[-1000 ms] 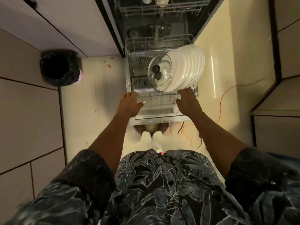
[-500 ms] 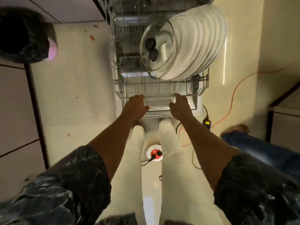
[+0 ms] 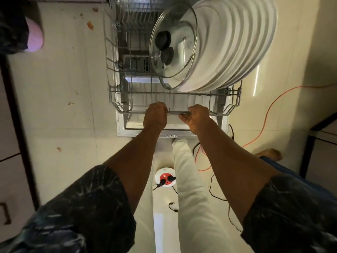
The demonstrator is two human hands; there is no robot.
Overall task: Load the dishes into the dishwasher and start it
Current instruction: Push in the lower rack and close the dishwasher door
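Kitchen floor in dim, warm light

Glossy cream floor tiles (image 3: pixel 63 88) carry crumbs (image 3: pixel 90 25) at upper left and a bright reflected streak (image 3: pixel 256 81) at right. An orange cable (image 3: pixel 269 110) trails at right, and a red-and-white socket reel (image 3: pixel 165 178) sits at lower centre. Pale cabinet panels (image 3: pixel 7 125) line the left edge.

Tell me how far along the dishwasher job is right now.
Done: a row of white plates stands in the lower rack, with a glass lid in front of them. In hand: the left hand and right hand both grip the rack's front rail, with the rack drawn out over the open door. Left: slide the rack in, close the door and start the machine; no start controls show.
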